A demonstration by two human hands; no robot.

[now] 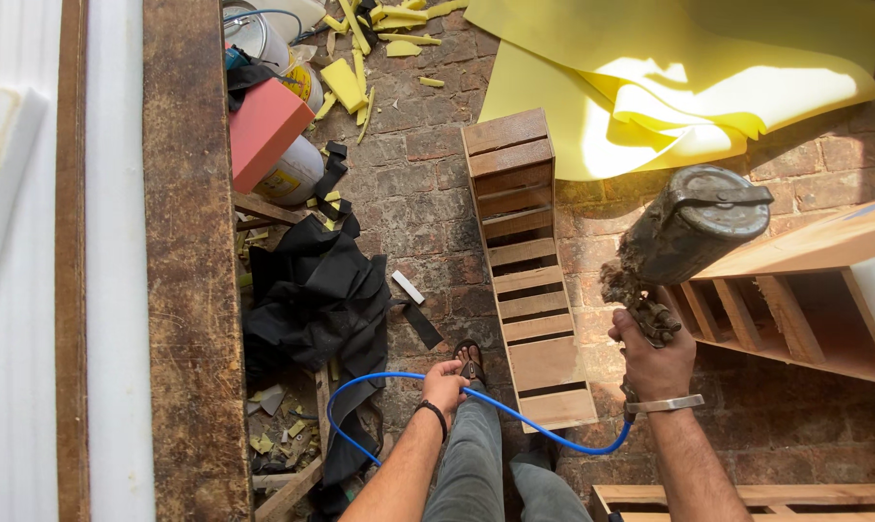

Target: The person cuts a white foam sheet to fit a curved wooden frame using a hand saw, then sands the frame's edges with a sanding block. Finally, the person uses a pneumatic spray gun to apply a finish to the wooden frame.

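Observation:
My right hand [653, 356] grips the handle of a grimy spray gun [684, 240] whose crusted metal canister tilts up to the right. A blue air hose [476, 404] runs from under the gun, loops left and passes through my left hand [443, 384], which is closed on it above my knee. A slatted wooden frame [525, 271] lies on the brick floor just ahead of my sandalled foot [470, 361], between both hands.
A worn wooden beam [191, 271] runs along the left. Black fabric [317, 295], a pink foam block [261, 126], cans and yellow foam scraps [355, 58] lie beside it. Yellow foam sheets [670, 77] spread at top right. More wooden frames [795, 309] stand at right.

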